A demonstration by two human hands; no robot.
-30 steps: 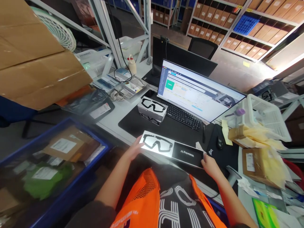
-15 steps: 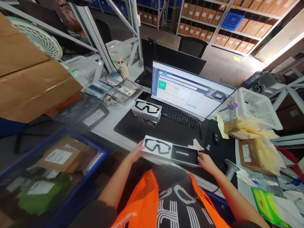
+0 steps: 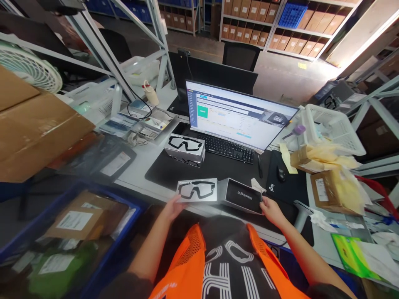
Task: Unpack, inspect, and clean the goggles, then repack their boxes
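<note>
The person's left hand [image 3: 174, 207] grips the near left corner of a white sleeve [image 3: 201, 190] printed with dark glasses, and the right hand [image 3: 272, 211] pinches the right end of a black-faced box [image 3: 243, 194] with pale edges. Both pieces are in front of the monitor [image 3: 237, 116], on its near side, with the sleeve nearer the monitor's left half and the box nearer its right half. The sleeve lies just right of the left hand; the box, just left of the right hand. Lettering on the box reads upside down.

Just behind the box, toward the monitor, lies a crumpled tissue [image 3: 258, 184]. A second glasses carton [image 3: 184, 149] stands on the black desk mat [image 3: 162, 170] between the sleeve and the monitor's lower left corner, and the keyboard [image 3: 229, 148] runs along the monitor's foot. Near the monitor's lower right corner are a black pen [image 3: 259, 166], a mouse [image 3: 281, 173] and a yellow paper strip [image 3: 287, 158].

Right of the monitor sit a white basket [image 3: 336, 128] and an open parcel [image 3: 322, 193]. Left of the monitor are a shallow tray [image 3: 168, 124] and a cream bottle [image 3: 151, 94].
</note>
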